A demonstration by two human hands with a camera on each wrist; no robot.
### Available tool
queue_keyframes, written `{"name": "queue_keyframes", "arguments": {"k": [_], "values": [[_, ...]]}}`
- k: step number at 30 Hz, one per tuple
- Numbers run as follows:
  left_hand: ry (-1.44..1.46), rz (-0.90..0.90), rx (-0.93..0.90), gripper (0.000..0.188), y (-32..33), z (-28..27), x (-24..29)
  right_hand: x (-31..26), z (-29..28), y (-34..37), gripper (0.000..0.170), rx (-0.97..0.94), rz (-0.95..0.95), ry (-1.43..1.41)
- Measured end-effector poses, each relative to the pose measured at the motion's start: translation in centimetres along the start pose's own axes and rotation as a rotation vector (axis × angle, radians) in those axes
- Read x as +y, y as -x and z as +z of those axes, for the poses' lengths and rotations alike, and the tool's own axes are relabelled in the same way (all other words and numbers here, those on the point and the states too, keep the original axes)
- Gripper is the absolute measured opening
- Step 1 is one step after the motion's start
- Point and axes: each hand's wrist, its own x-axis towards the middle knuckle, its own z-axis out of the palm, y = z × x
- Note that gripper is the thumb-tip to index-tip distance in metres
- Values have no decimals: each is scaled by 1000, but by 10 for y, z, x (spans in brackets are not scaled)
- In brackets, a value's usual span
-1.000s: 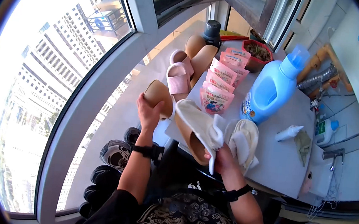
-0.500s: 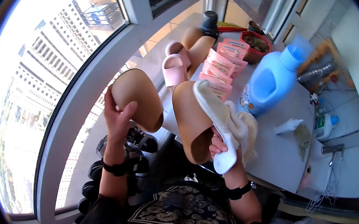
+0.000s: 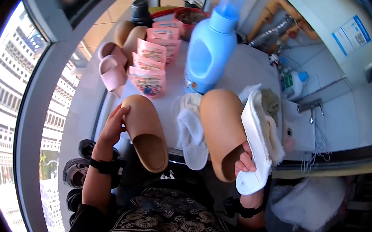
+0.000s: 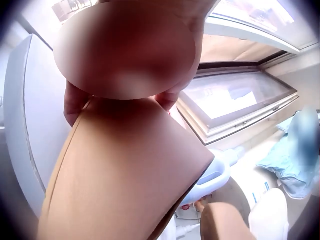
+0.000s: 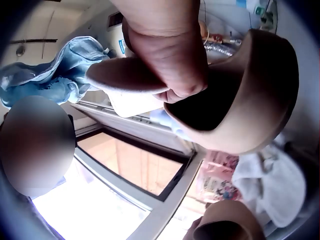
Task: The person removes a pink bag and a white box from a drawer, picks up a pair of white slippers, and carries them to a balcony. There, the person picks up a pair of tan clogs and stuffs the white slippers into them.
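Observation:
In the head view my left hand (image 3: 111, 128) grips a tan slipper (image 3: 142, 120) near its toe, with the foot opening turned toward my body. My right hand (image 3: 245, 163) holds two things together: a second tan slipper (image 3: 222, 120) and a white fuzzy slipper (image 3: 257, 146). The right wrist view shows my fingers at the opening of that tan slipper (image 5: 267, 95). Between the two tan slippers lies another white slipper (image 3: 193, 137), at the counter's front edge. The left slipper's smooth upper (image 4: 125, 165) fills much of the left wrist view.
A blue detergent bottle (image 3: 211, 50) and several pink pouches (image 3: 146, 82) stand on the white counter (image 3: 245, 65). Pink slippers (image 3: 113, 72) and more tan slippers (image 3: 133, 38) sit at the left. Dark shoes (image 3: 75, 172) line the lower left. At right is a tap (image 3: 309, 105).
My left hand has lifted its slipper off the window-side ledge and brought it over the counter's front. My right hand has moved right with its two slippers. The head view has turned right.

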Motion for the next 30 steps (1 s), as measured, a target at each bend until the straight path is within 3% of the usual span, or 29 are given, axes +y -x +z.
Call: {"name": "queue_keyframes", "arguments": {"k": [4,5,7,8,10,12,14,18,19,24,25,28,29,30], "values": [[-69,-29,-34,47,-8,13,-4,-17,-47,20,40,12,-82,113],[-85,-26,-25,47,-11,14,-5,-19,-52,25,35,158,-95,117],[-53,25,6,43,-7,25,-1,-24,-84,29,31,195,-105,61],[-48,125,31,51,-5,30,-4,-24,-94,28,29,235,-97,6],[-335,259,172,61,-8,26,-12,-22,-89,26,31,171,-27,3],[-316,190,131,64,6,28,1,-21,-97,22,40,167,-111,-24],[-377,289,80,68,9,22,-9,-21,-98,20,41,158,-128,-23],[-568,243,-21,95,39,28,-9,-21,-95,17,35,134,-137,-27],[-514,255,-13,111,40,32,-13,-23,-105,21,40,143,-133,-40],[-536,317,25,87,39,36,-26,-40,-103,20,44,127,-220,-25],[-598,293,34,78,41,36,-24,-44,-95,21,30,267,-247,20],[-933,514,108,75,38,36,-26,-57,-104,20,30,284,-276,19],[-818,395,100,74,40,40,-24,-61,-105,19,29,278,-286,-3],[-744,353,103,74,38,40,-26,-67,-124,17,40,66,-279,-41]]}}
